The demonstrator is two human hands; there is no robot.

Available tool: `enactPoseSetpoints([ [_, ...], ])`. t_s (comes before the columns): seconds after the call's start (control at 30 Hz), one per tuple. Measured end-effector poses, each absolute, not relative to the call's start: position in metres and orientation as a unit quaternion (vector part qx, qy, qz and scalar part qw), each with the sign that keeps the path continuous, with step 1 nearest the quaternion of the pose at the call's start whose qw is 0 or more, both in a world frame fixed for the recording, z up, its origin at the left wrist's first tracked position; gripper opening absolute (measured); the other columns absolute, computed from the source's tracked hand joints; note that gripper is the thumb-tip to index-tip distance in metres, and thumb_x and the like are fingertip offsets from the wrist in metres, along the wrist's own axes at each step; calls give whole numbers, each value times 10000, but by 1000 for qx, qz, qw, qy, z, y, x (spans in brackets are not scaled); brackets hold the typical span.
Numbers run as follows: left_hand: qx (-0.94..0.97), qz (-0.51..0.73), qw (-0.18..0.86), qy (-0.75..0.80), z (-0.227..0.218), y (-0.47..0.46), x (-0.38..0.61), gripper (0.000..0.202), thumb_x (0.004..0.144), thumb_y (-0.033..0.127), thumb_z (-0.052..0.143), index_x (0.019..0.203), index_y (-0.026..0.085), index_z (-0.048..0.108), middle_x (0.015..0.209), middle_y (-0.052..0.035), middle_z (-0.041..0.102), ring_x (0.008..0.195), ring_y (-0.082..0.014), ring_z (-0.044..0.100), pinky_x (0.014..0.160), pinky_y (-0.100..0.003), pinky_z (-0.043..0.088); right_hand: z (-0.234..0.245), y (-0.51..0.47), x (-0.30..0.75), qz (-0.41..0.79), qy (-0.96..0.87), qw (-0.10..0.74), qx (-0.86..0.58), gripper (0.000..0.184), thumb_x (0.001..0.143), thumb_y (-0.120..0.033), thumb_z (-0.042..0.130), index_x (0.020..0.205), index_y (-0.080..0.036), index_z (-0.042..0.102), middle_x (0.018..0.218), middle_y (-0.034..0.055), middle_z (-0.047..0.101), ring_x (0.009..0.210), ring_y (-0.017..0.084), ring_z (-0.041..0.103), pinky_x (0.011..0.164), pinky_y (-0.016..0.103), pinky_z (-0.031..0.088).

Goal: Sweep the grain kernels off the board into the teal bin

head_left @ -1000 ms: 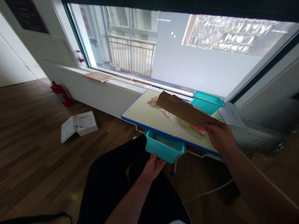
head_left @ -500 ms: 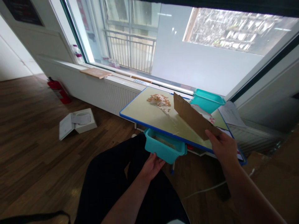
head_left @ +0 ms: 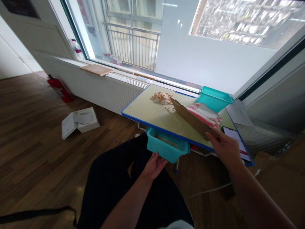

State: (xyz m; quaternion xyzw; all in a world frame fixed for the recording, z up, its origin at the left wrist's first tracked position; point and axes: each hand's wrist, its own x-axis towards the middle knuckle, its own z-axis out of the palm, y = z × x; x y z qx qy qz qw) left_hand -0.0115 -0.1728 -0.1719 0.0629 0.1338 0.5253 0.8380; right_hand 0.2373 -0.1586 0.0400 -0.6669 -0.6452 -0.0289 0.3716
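My left hand grips a teal plastic basin from below, its rim held against the table's front edge. Some pale contents lie in its bottom, too blurred to name. In my right hand is a strip of brown cardboard, held by its near end. The strip stands on its long edge on the tabletop, its far end beside a heap of orange-yellow kernels and white grains. A thin trail of white grains runs from the heap toward the front edge.
Behind the cardboard lie a folded red-and-white cloth and a second teal basin. A phone rests at the table's right end. An open white box and a fire extinguisher stand on the floor at left.
The cardboard has lowered and tilted over, its far end now nearer the heap. More of the cloth and phone shows. The left hand still holds the basin at the table edge.
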Motion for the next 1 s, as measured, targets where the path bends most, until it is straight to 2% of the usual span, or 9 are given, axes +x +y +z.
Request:
enactPoseSetpoints([
  [0.13,59,523,840,130,-170,-172,-12,386,943,287,598,1325,274,538,1253,-60,686,1162,-230,647,1131,-487,404,45,-166,232,-35,-652,382,-655,330,788,-478,621,962,-258,794,718,42,755,610,235,684,607,337,522],
  [0.33,61,526,839,125,-167,-173,-11,462,945,287,598,1390,282,470,1290,-65,675,1146,-215,659,1130,-479,409,53,-182,215,-81,-676,367,-635,306,814,-412,629,966,-205,796,599,20,713,501,190,640,498,277,456],
  [0.57,47,522,840,141,-168,-172,-11,366,946,272,596,1306,268,529,1186,-48,716,1101,-211,679,1114,-483,429,54,-200,191,-115,-690,353,-622,325,860,-375,623,1096,-208,772,747,43,772,505,171,657,491,261,466],
  [0.67,45,524,838,145,-169,-172,-13,354,935,274,615,1281,255,543,1173,-48,717,1097,-217,680,1113,-487,429,51,-203,186,-136,-695,357,-609,308,869,-361,624,1087,-202,772,753,47,775,504,170,662,496,260,476],
  [0.9,35,541,826,155,-169,-169,-17,433,950,274,586,1372,260,488,1253,-78,688,1084,-217,683,1085,-472,457,48,-203,174,-167,-703,366,-586,293,869,-350,640,1070,-183,772,795,71,782,549,190,695,510,265,497],
  [1.0,35,547,822,154,-169,-168,-18,439,953,263,578,1381,270,480,1248,-74,693,1052,-206,693,1080,-467,463,51,-204,166,-167,-698,360,-596,299,867,-360,641,1068,-181,773,751,67,773,538,194,689,504,270,493],
])
